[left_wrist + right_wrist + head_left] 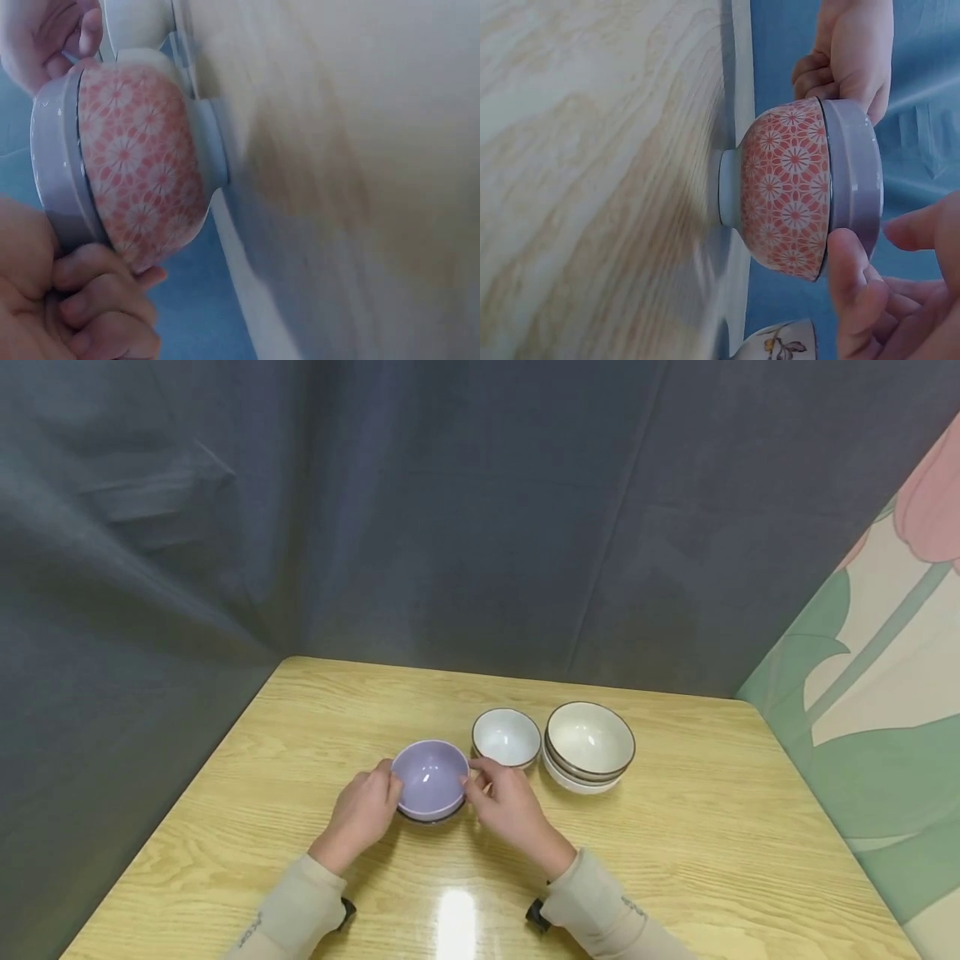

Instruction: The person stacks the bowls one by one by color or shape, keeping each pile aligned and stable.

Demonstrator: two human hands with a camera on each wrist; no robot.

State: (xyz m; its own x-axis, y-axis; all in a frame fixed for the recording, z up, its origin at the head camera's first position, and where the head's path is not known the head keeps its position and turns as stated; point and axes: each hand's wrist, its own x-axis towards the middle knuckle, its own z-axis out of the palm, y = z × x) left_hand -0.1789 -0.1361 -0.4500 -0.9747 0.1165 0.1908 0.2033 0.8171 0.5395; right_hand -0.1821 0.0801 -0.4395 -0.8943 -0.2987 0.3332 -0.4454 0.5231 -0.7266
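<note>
A purple bowl sits nested in a bowl with a red flower pattern, whose pale foot is down at the tabletop. My left hand grips the purple bowl's left rim, thumb on top, its curled fingers beside the patterned wall in the left wrist view. On the opposite side, my right hand pinches the rim, thumb tip at the edge and a fingertip against the purple outer wall. Just beyond the right hand stands a small white bowl with a dark rim.
Right of the small white bowl is a stack of larger bowls, cream on top and white at the bottom. They all stand on a wooden table. A dark cloth hangs behind it, and a flower-printed cloth hangs at the right.
</note>
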